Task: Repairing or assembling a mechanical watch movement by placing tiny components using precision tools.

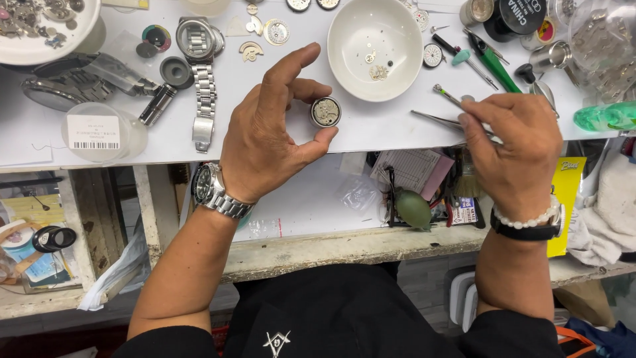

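Left hand (265, 132) pinches small round silver watch movement (325, 111) between thumb and fingertips, above white bench at centre. Right hand (513, 149), at 3 o'clock, closed on thin steel tweezers (434, 120). Keep movement level; approach slowly.

A small round silver metal watch movement (325, 111), gear face up, sits pinched just above the white worktop (371, 132); thin steel tweezers (437, 120) lie level nearby.
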